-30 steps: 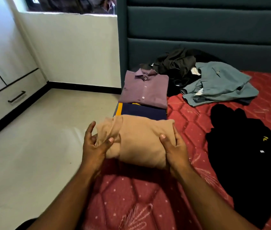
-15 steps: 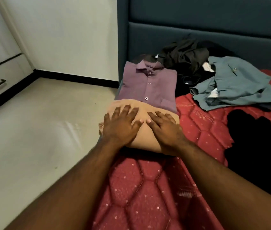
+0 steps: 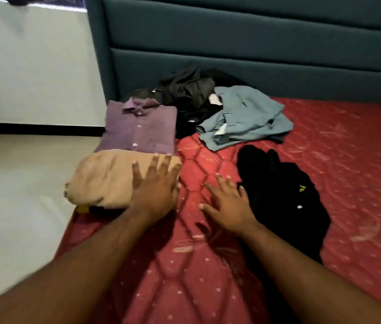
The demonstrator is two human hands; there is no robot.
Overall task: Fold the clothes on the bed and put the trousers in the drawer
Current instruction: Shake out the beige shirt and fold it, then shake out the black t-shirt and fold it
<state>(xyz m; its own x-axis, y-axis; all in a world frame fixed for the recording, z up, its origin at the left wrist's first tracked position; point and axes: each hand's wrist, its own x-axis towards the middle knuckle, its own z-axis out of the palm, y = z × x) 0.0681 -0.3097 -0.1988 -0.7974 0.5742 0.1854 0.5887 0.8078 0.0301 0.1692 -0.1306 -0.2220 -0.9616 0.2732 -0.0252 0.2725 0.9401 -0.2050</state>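
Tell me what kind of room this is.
Most likely a bedroom: a red quilted mattress sits against a teal padded headboard, with clothes such as a folded purple button-up shirt lying on it.

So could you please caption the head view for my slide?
Left hand flat on the folded tan garment; right hand open beside the black garment.
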